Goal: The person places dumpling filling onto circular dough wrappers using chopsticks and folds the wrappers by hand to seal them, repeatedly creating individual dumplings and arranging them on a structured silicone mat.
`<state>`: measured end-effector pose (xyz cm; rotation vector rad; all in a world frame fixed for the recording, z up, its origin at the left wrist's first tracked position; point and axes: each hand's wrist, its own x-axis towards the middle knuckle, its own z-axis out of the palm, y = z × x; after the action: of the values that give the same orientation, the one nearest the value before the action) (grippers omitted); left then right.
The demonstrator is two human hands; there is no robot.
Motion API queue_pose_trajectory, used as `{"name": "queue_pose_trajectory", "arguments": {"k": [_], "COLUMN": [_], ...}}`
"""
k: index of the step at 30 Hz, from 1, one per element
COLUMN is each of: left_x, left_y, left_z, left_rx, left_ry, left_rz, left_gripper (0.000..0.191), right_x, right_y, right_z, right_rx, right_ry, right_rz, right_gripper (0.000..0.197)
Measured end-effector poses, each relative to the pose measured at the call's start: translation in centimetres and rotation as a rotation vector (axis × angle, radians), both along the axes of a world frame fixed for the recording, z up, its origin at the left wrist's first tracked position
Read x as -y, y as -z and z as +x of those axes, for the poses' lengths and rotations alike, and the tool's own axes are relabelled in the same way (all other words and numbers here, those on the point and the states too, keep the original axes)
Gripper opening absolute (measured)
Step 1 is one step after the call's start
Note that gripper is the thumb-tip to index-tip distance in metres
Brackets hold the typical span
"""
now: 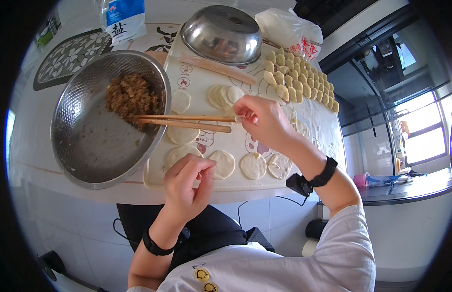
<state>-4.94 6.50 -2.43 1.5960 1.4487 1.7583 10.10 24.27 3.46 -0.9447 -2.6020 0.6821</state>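
My left hand (189,180) is curled at the mat's near edge, its fingertips beside a round dough wrapper (223,165); nothing shows in its fingers. Over the middle of the mat, my right hand (264,118) has bent fingers by a fanned stack of wrappers (222,95). A small pale bit shows at its fingertips, beside the end of one chopstick; whether it grips anything is hidden. Two wooden chopsticks (196,124) lean across the rim of a steel bowl (80,149), their far ends in brown minced filling (133,95). More single wrappers (253,166) lie along the near edge.
Rows of folded dumplings (302,80) fill the mat's (313,146) far right. Behind are a wooden rolling pin (218,69), an upturned steel bowl (226,34) and a plastic bag (284,29). A salt packet (125,20) stands far left, near a patterned placemat (70,54).
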Motion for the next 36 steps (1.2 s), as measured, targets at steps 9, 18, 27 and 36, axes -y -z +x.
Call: {"name": "queue_pose_trajectory", "arguments": {"k": [9, 18, 27, 36], "left_x": [0.0, -0.7, -1.8, -1.7], "left_y": [-0.2, -1.5, -3.3, -3.7], "left_z": [0.3, 3.2, 7.2, 9.9], "left_rx": [0.066, 1.121, 1.388, 1.574], "left_ry": [0.004, 0.496, 0.94, 0.794], "left_rz": [-0.034, -0.494, -0.727, -0.358], "left_gripper": [0.009, 0.052, 0.042, 0.032], "right_x": [2.7, 6.3, 7.6, 10.0], "right_y": [-2.7, -8.7, -8.8, -5.9], "right_z": [2.1, 3.8, 6.6, 8.7], "right_rx": [-0.082, -0.046, 0.108, -0.207], "right_ry": [0.034, -0.115, -0.419, -0.12], "right_rz": [-0.13, -0.328, -0.086, 0.433], "right_gripper": [0.016, 0.014, 0.019, 0.043]}}
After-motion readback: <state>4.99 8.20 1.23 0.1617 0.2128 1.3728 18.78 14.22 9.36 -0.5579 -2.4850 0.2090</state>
